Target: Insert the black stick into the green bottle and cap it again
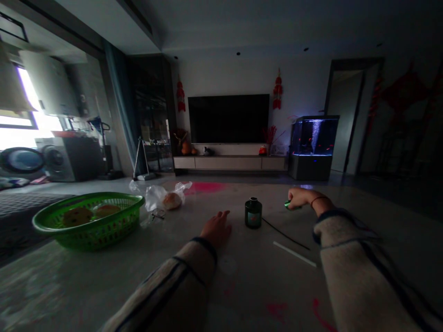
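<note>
A small dark green bottle (253,216) with a pale label and a short neck stands upright on the table. Left of it, apart from the bottle, my left hand (217,229) is held low over the tabletop with its fingers stretched out, holding nothing. On the bottle's other side, my right hand (300,198) is closed on a small green object (287,204), mostly covered by the fingers. A thin dark stick (287,234) lies from near the bottle's base toward the right. Nearer to me lies a flat white strip (294,254).
A green plastic basket (100,230) with round items in it stands at the left of the table (166,276). Beside it are a clear plastic bag with a bun (172,200) and a pair of glasses (158,214). Beyond are a TV cabinet (228,163) and a lit fish tank (314,137).
</note>
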A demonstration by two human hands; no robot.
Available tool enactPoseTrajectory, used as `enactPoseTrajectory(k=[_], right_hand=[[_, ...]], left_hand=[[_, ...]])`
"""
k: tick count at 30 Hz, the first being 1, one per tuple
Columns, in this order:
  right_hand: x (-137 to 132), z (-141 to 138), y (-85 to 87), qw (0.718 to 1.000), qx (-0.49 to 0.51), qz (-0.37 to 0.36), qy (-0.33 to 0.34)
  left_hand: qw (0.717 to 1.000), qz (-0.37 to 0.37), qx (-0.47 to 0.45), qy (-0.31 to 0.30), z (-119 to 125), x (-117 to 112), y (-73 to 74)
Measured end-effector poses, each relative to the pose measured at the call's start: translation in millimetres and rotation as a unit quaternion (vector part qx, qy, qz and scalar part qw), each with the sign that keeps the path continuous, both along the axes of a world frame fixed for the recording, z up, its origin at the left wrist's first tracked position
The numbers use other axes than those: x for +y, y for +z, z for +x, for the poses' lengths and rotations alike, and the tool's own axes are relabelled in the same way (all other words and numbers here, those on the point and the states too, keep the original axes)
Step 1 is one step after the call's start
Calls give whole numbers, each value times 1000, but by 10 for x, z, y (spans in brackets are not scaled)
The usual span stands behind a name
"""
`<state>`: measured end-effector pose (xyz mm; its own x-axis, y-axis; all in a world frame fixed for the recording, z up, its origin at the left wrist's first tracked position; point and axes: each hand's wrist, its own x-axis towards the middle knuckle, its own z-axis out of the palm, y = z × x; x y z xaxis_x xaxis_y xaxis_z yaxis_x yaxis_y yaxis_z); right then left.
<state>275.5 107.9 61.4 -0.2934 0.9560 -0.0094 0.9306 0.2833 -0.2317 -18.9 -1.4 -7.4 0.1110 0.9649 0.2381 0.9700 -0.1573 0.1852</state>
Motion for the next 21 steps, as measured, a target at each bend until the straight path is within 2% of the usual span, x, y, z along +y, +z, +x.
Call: enactPoseTrajectory(k=[3,5,7,9,11,16,19,21], right_hand=[[-66,-185,184,979,173,79,75],[-160,-366,271,942,287,50,165],[-255,-553,307,910,344,-8,231],[-310,-708,295,894,360,-33,266],[-311,-803,253,893,342,-33,292],[-221,-783,175,899,313,-44,303],[-200,-726,173,905,313,-69,281],[-193,-717,167,904,326,-75,266]], left_hand=[[1000,-3,-7,4,4,-8,7],[1000,-2,-9,2,5,-7,5],[1000,4,-9,-3,4,1,-6],[1000,7,-10,-4,-1,7,-16],[1000,5,-9,-1,-9,5,-17],[1000,2,-23,4,0,2,3],[992,6,-123,-7,130,86,-36],[967,-9,-255,-15,281,185,-88]])
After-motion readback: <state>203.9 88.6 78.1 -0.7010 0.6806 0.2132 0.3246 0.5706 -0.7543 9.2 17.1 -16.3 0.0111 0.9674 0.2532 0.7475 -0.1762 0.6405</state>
